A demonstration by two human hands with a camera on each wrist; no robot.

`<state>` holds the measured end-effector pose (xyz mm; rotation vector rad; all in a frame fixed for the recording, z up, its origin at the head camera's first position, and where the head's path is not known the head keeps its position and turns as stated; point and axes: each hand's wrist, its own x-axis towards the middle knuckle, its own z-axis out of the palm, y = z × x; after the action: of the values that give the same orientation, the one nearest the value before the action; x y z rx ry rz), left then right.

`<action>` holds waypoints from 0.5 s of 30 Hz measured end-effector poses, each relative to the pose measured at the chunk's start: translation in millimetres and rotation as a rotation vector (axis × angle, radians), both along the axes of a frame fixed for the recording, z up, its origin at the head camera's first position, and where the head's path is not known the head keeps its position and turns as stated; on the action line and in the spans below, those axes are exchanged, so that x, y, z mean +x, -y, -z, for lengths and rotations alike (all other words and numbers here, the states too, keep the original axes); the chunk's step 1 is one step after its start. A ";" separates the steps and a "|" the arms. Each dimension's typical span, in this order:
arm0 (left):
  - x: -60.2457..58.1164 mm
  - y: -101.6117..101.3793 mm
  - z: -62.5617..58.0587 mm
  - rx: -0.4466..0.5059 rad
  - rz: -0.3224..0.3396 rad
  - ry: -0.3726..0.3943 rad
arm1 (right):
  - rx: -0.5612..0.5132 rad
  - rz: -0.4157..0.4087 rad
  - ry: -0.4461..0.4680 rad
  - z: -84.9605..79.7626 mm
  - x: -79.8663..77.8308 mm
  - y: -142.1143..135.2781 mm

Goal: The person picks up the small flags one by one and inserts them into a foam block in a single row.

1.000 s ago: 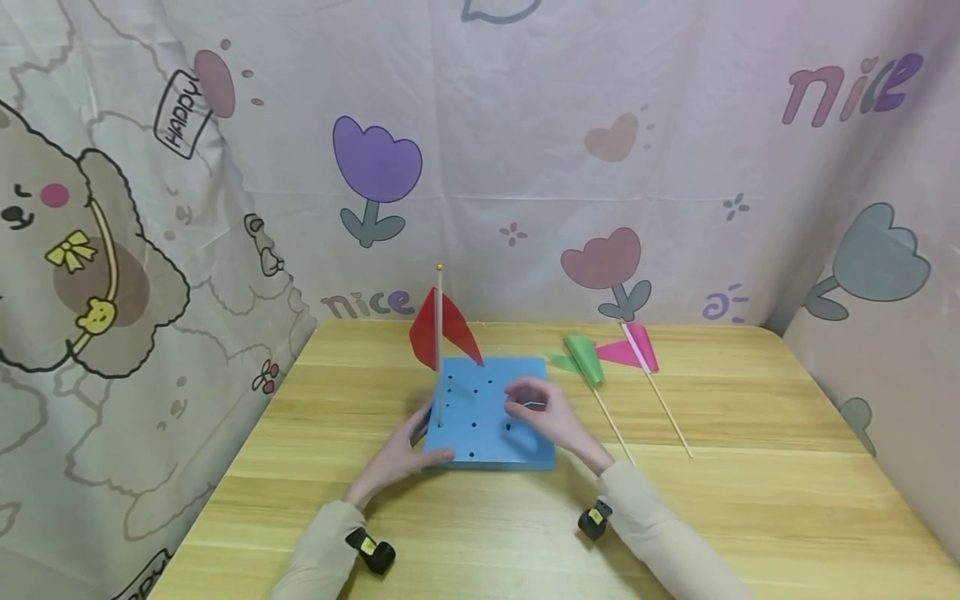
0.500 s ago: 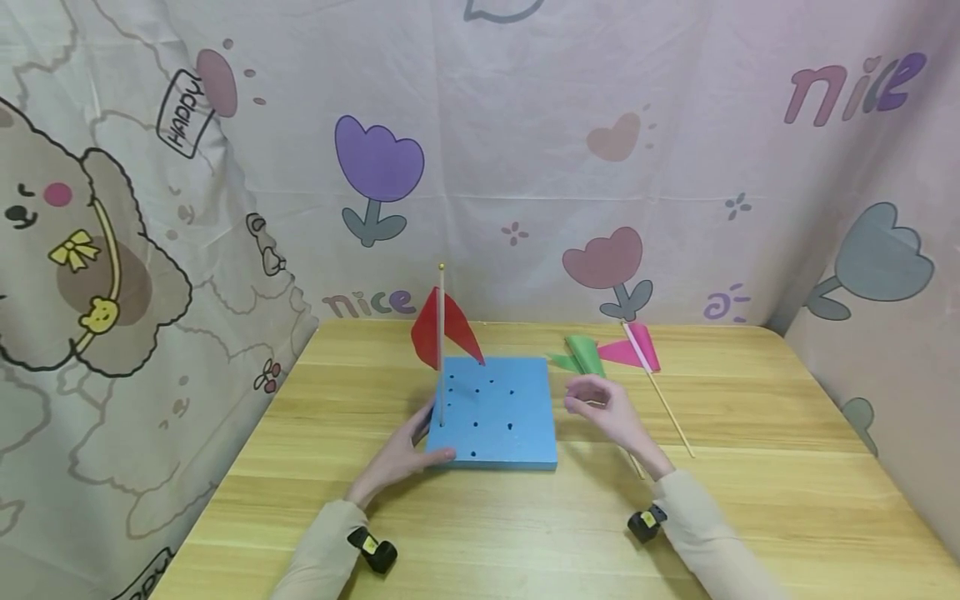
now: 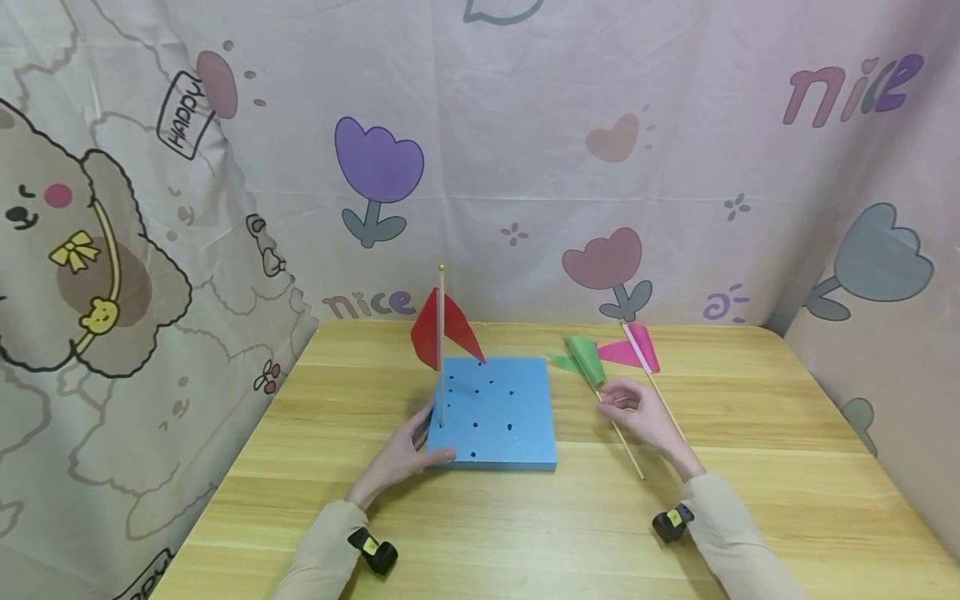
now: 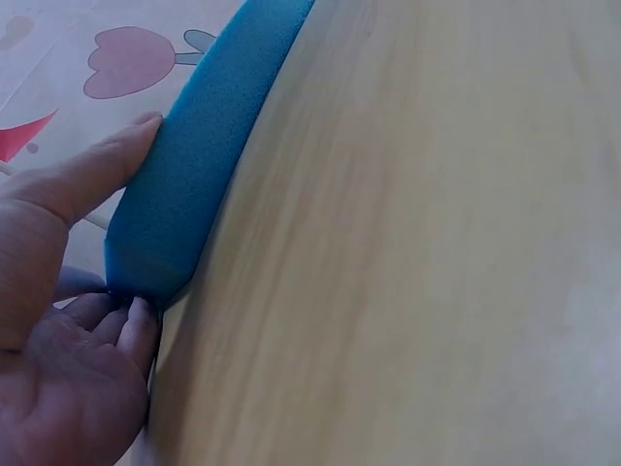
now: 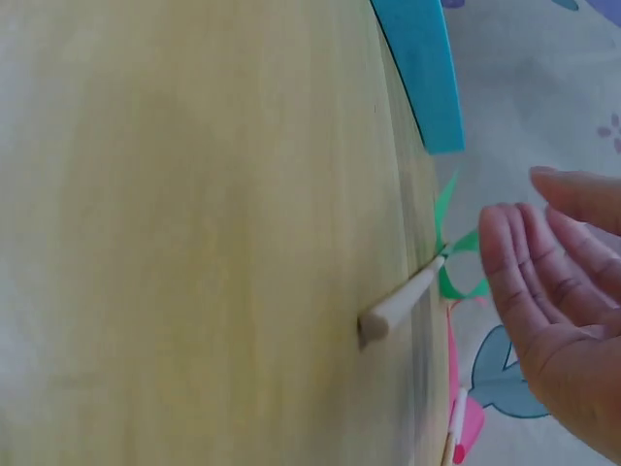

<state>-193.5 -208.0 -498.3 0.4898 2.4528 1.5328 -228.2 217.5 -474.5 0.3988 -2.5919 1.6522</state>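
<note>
green paper flag [image 3: 586, 360] lies on the table [image 3: 480, 533] right of the frame's centre, paper to the upper left, stick slanting toward the lower right. the right hand [image 3: 643, 412] hovers over that stick, thumb and fingers curved with a gap between them; the right wrist view shows nothing pinched. to pick it up well, i'd close thumb and forefinger on bare stick below the paper, so the sheet shouldn't crumple, and lift it clear of the pink paper flag [image 3: 643, 348] just beside it. the left hand [image 3: 401, 457] grips the blue foam block [image 3: 492, 412] at its left side, mid-frame, thumb on the near left corner. a steady grip there seems wise: the red paper flag [image 3: 425, 337] stands upright in a hole, and a bump could tilt it.
</note>
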 end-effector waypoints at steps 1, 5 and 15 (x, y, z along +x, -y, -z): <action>-0.2 -0.1 0.1 -0.001 -0.001 -0.002 | 0.005 -0.002 0.019 -0.4 0.1 -1.5; -0.8 -0.4 0.6 -0.012 0.000 -0.006 | 0.009 -0.028 0.084 1.3 -1.5 -7.0; -0.1 -0.1 -0.6 -0.007 0.000 0.004 | -0.008 -0.048 0.149 9.6 -6.8 -12.6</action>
<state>-193.7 -207.9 -497.7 0.4853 2.4543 1.5232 -235.0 230.1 -484.1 0.3523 -2.6997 1.7727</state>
